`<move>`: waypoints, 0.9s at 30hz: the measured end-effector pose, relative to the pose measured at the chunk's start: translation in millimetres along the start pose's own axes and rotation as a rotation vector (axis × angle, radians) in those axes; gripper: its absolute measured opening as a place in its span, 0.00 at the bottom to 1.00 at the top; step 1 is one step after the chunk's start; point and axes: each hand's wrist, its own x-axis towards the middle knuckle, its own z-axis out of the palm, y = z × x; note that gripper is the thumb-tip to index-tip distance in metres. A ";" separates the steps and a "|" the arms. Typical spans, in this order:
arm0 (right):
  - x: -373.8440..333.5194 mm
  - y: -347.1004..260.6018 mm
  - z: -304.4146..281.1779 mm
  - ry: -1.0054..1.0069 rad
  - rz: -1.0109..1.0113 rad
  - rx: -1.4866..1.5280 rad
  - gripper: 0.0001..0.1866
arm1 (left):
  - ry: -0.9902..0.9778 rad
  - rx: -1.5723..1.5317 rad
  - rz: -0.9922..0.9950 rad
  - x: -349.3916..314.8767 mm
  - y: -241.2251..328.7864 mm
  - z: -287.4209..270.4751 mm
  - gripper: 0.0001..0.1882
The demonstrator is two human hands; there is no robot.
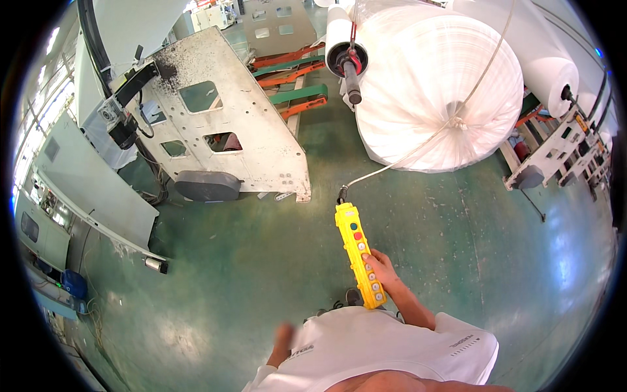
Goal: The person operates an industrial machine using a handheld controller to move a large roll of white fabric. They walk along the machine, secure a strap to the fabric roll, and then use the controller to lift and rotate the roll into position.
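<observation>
A long yellow hoist pendant control point(354, 236) with a column of buttons hangs before me on a pale cable. My right hand point(382, 269) is closed round its lower half, the thumb lying by the buttons. Away from it at the lower left, my left hand point(283, 336) is smeared by motion and touches nothing that I can see; its fingers cannot be made out. Beyond the pendant stands a huge white roll point(418, 98) wrapped in clear film, and the cable crosses its end. Left of this roll a dark shaft point(352, 81) sticks out of a narrower white roll, with a red hook or sling point(353, 49) at it.
A scuffed cream machine frame point(261, 140) with cut-out windows stands at the front left. Orange and green beams point(297, 101) lie behind it. A pale cabinet panel point(95, 183) is farther left. More white rolls point(555, 85) rest on a stand point(552, 150) at the right. The floor point(248, 261) is green.
</observation>
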 end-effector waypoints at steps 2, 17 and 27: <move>0.3 0.2 -1.2 -0.007 0.002 -0.001 0.17 | -0.131 -0.006 -0.129 7.9 -2.1 -0.5 0.11; -1.2 1.4 -1.4 0.007 0.018 0.018 0.17 | -0.179 -0.016 -0.126 -1.1 4.6 -8.2 0.20; -1.4 0.2 -2.1 -0.017 0.011 0.008 0.17 | 0.202 -0.064 0.129 -19.2 10.0 -1.8 0.03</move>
